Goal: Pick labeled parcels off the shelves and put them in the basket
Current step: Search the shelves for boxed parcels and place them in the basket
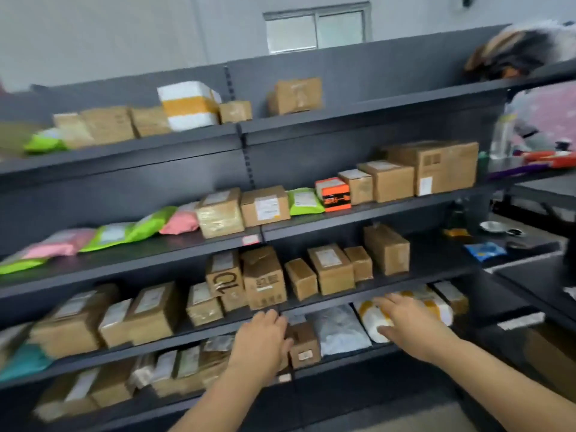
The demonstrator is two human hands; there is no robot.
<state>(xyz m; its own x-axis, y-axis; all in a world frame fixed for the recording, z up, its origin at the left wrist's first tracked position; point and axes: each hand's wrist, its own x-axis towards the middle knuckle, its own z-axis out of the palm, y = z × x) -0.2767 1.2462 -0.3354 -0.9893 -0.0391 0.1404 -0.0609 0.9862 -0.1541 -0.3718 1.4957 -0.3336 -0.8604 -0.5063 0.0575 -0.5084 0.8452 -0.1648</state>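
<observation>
While both forearms stretch in from the near edge of view, the left hand (pixel 261 335) hangs at the front of a low shelf (pixel 349 358), its fingers apart and loosely bent, close against a small brown box (pixel 304 346) that carries a label on its near face. Motion blur hides whether the fingers touch the box. Just right of that box lies a grey plastic mailer (pixel 338 332), and right again a white-and-yellow parcel (pixel 371 319). The right hand (pixel 402 319) is spread over this parcel, thumb wide of the fingers, gripping nothing that I can make out. No basket is in view, so the step in hand looks like the reach and choice of a parcel, not the drop. The next move probably calls for one hand to close round a parcel and draw it clear of the shelf above without knocking its neighbours. The soft mailers would likely sag, while the box should lift cleanly. One shelf farther up stands a row of cardboard boxes (pixel 330 269), several of them labelled. Beyond these are a labelled carton (pixel 266 207), a green mailer (pixel 304 201) and an orange box (pixel 333 194). On the top shelf sits a white-and-yellow case (pixel 190 106). Farthest off, a window (pixel 316 29) is set in the grey wall.
</observation>
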